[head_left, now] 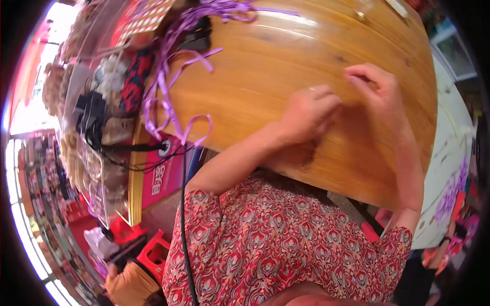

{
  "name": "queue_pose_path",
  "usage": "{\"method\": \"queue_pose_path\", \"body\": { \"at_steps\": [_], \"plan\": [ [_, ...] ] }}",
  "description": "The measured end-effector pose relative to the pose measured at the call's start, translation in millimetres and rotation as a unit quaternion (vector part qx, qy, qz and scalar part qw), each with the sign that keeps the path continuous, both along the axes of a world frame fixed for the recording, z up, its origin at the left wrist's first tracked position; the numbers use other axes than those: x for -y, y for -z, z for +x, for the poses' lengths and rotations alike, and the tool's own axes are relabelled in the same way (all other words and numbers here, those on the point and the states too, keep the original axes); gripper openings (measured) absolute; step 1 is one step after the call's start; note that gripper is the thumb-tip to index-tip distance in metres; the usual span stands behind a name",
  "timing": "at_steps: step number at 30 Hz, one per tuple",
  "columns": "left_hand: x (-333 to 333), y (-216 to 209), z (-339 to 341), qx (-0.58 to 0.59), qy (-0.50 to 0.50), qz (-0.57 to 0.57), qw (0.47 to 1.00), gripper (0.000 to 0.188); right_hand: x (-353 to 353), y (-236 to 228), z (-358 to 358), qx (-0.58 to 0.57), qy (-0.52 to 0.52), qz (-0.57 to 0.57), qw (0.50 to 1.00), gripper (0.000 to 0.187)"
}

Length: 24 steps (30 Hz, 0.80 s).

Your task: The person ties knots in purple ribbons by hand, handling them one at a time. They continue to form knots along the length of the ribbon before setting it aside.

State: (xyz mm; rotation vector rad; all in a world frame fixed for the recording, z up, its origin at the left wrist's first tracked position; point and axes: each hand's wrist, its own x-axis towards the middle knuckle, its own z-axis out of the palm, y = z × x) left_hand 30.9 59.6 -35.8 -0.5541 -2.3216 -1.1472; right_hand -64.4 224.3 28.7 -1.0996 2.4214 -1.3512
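Observation:
Over the wooden table (255, 76) I hold both hands near each other. My left hand (310, 115) is closed, its fingers curled toward the right hand; whatever they may hold is hidden. My right hand (377, 92) is a little farther right, with thumb and fingertips drawn together in a pinch. Anything between those fingertips is too small to make out. The hands are apart, with a narrow gap of tabletop between them. A tangle of purple ribbon (162, 92) lies along the table's left side, away from both hands.
Clear plastic bins (76, 97) of hair accessories line the left. A black object (199, 36) lies by the ribbon. A small glass item (360, 14) stands at the far edge. On the right is a white marbled table (434, 194); a red stool (153, 252) stands lower left.

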Motion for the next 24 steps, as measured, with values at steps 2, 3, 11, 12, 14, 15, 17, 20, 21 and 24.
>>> {"method": "queue_pose_path", "body": {
  "at_steps": [2, 3, 11, 12, 14, 15, 17, 20, 21, 24],
  "plan": [
    [-8, 6, -3, -0.013, -0.025, 0.001, 1.0, 0.013, 51, -11, 9, -0.016, -0.065, 0.012, 0.998, 0.015],
    [-11, 9, -5, -0.005, -0.04, 0.105, 0.994, 0.014, 78, -11, 11, -0.057, -0.158, 0.031, 0.985, 0.016],
    [4, -17, 19, 0.142, 0.099, -0.008, 0.985, 0.026, 239, -17, 35, -0.25, -0.352, 0.023, 0.902, 0.019],
    [9, -49, 44, 0.167, 0.139, 0.387, 0.896, 0.029, 253, -11, 30, -0.265, -0.343, 0.048, 0.9, 0.02],
    [20, -61, 58, 0.153, 0.157, 0.721, 0.657, 0.032, 279, 1, 31, -0.281, -0.341, 0.074, 0.894, 0.021],
    [25, -49, 48, 0.229, 0.195, 0.661, 0.687, 0.036, 290, 9, 33, -0.316, -0.323, 0.06, 0.89, 0.018],
    [23, -18, 37, 0.295, 0.224, 0.6, 0.71, 0.04, 312, 26, 39, -0.35, -0.316, 0.045, 0.881, 0.015],
    [-9, 44, 16, 0.213, 0.218, 0.336, 0.891, 0.039, 327, 47, 43, -0.441, -0.291, 0.031, 0.849, 0.01],
    [-15, 58, 10, 0.18, 0.206, 0.238, 0.932, 0.039, 329, 53, 43, -0.441, -0.269, 0.036, 0.856, 0.009],
    [-20, 61, 4, 0.141, 0.206, 0.173, 0.953, 0.038, 324, 52, 40, -0.466, -0.242, 0.064, 0.849, 0.008]
  ]
}}
